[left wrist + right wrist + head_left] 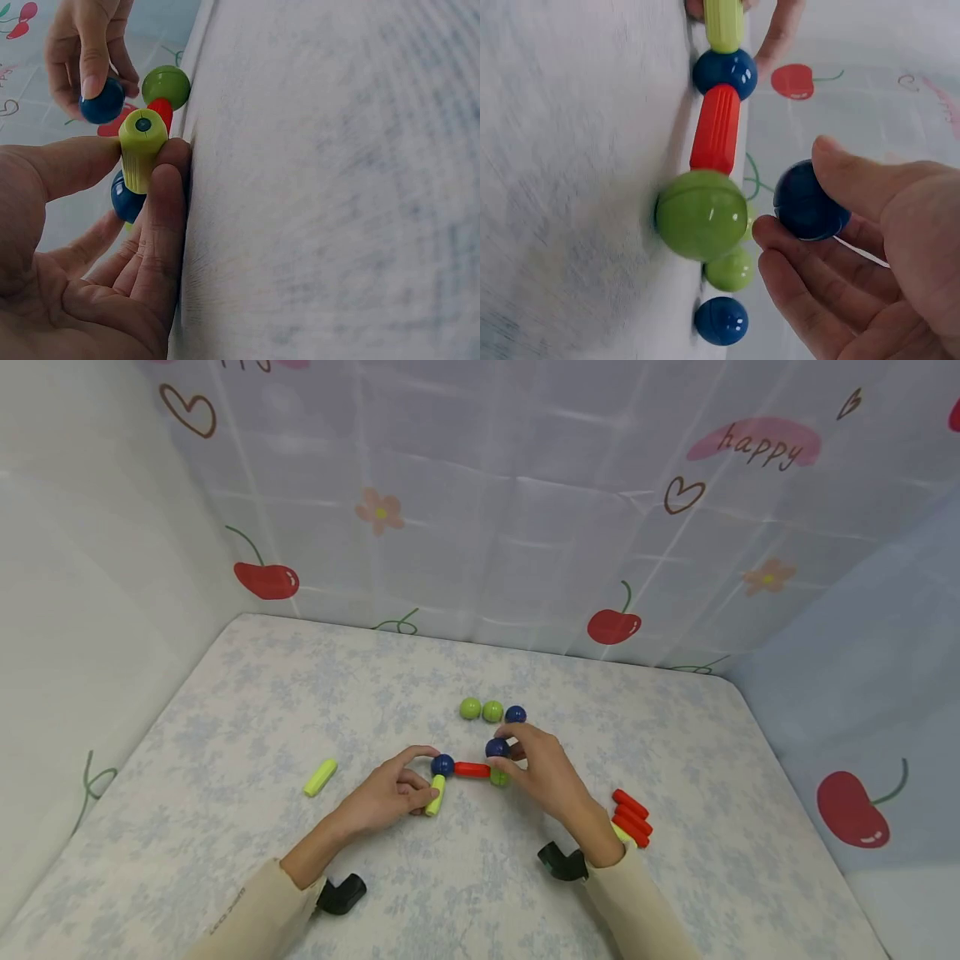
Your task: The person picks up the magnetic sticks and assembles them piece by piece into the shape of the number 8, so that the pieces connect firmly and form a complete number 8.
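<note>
Blue ball (497, 748), pinched, table edges (525, 656) well apart

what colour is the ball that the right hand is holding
The ball in the right hand is dark blue, clearest in the right wrist view.

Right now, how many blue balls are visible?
3: one ball in the right hand, another touching a red rod and yellow rod, the third beside two green balls.

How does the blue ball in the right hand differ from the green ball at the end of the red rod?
The blue ball is dark, the green ball lighter. The right hand holds the blue ball; the green ball touches the red rod. Both are round and glossy.
</note>
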The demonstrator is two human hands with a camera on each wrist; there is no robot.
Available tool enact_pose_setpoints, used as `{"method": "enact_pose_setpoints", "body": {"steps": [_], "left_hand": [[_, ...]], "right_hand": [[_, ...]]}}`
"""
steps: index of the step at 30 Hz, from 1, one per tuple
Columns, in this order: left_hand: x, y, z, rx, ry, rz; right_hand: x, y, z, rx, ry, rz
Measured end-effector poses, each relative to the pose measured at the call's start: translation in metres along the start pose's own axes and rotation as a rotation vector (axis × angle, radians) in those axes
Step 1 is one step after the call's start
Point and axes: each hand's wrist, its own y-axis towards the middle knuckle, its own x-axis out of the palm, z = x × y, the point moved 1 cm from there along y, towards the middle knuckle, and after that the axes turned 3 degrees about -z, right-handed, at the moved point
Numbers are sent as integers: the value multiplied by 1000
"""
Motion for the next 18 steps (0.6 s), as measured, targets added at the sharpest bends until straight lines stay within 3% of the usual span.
{"method": "enact_pose_setpoints", "body": {"steps": [10,18], "left_hand": [[0,0,-1,6,-16,-1],[-1,0,-2,25,-17,-12]], "right_hand": [[9,-15,-16,-107,27,-46],[18,-19,-22,-140,57,-157]]}}
